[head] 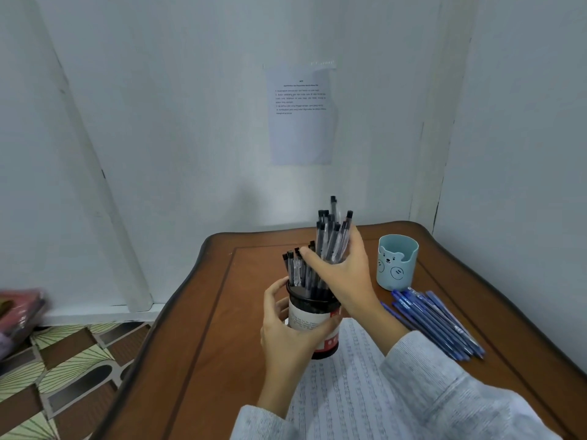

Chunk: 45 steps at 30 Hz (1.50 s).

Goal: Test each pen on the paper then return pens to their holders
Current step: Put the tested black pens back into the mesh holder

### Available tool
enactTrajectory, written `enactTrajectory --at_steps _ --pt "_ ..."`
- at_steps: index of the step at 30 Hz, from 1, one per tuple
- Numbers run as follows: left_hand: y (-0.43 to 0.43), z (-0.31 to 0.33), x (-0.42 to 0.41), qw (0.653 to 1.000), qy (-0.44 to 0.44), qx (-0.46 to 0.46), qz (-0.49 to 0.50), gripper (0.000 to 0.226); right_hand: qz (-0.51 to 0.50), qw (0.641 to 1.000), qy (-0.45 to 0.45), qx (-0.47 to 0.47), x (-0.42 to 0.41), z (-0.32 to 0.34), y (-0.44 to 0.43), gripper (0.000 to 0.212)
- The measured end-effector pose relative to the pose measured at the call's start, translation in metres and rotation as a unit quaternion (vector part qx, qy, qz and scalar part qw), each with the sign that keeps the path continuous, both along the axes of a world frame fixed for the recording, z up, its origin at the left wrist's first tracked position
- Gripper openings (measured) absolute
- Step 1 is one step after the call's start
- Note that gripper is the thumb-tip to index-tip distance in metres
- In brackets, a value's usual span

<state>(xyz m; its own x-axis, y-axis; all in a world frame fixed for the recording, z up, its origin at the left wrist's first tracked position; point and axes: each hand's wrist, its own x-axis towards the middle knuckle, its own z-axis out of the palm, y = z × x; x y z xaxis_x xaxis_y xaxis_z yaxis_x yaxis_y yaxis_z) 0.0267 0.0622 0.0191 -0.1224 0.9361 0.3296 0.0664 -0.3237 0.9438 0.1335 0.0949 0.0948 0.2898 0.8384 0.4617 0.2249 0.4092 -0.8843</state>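
Fingers (358,246) of the right hand (341,274) clasp black-capped clear pens (330,233) standing in the black-and-white cylindrical holder (313,317) gripped by the left hand (286,335), while loose blue pens (435,322) beside the pale-blue bear cup (397,262) seemingly await returning.

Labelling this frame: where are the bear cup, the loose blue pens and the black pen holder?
bear cup (399,265), head view, front wall beside the face.
loose blue pens (435,322), head view, middle of the pile.
black pen holder (309,317), head view, its white label.

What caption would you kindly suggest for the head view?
Left hand holds the pen holder; right hand grips its black pens.
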Motion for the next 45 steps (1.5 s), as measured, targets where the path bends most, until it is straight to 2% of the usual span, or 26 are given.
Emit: enactTrajectory --at_steps 5,7,9,11,14,21,26,28,33,35,39,40,43,45 --pt "0.001 -0.004 -0.005 1.0 0.02 0.002 -0.004 0.09 0.058 0.997 -0.008 -0.049 0.011 -0.005 -0.002 0.061" --pt "0.001 -0.004 -0.006 0.999 0.034 0.013 0.0 0.09 0.056 0.997 -0.034 -0.044 0.012 -0.006 -0.002 0.082" --pt "0.0 -0.004 -0.005 0.999 0.048 0.02 0.001 0.09 0.055 0.996 -0.059 -0.03 0.01 -0.008 -0.005 0.114" --pt "-0.001 -0.006 -0.004 0.998 0.056 0.027 0.001 0.09 0.035 0.997 -0.069 -0.013 0.006 -0.008 -0.01 0.129" --pt "-0.003 -0.008 -0.002 0.998 0.053 0.032 0.002 0.092 -0.014 0.999 -0.046 0.013 0.004 -0.008 -0.013 0.123" --pt "-0.006 -0.007 0.004 0.998 0.034 0.044 -0.01 0.092 -0.034 0.998 0.038 0.036 0.002 0.008 -0.006 0.069" --pt "-0.008 -0.002 0.008 0.999 0.021 0.046 -0.02 0.092 -0.051 0.986 0.111 0.112 0.001 0.011 -0.004 0.059" --pt "-0.009 0.0 0.009 0.999 0.015 0.045 -0.022 0.092 -0.032 0.986 0.103 0.125 0.003 0.011 -0.005 0.055" --pt "-0.007 0.002 0.006 0.999 0.004 0.038 -0.016 0.092 0.025 0.996 0.037 0.077 0.011 0.001 -0.013 0.062" --pt "-0.006 0.001 0.006 0.999 0.013 0.037 -0.011 0.093 0.047 0.998 0.021 0.042 0.012 -0.002 -0.018 0.075" --pt "-0.01 -0.001 0.008 0.999 0.024 0.035 0.001 0.092 0.036 0.997 -0.064 0.014 0.01 -0.006 -0.021 0.115" --pt "-0.012 -0.001 0.008 0.999 0.025 0.036 0.002 0.092 0.032 0.997 -0.073 0.013 0.009 -0.007 -0.022 0.115" --pt "-0.015 -0.003 0.008 0.999 0.033 0.034 -0.006 0.09 0.005 0.998 -0.058 0.009 0.011 -0.006 -0.021 0.09" --pt "-0.014 -0.002 0.008 0.999 0.028 0.03 -0.015 0.09 -0.005 0.998 -0.052 0.019 0.011 -0.003 -0.021 0.082"
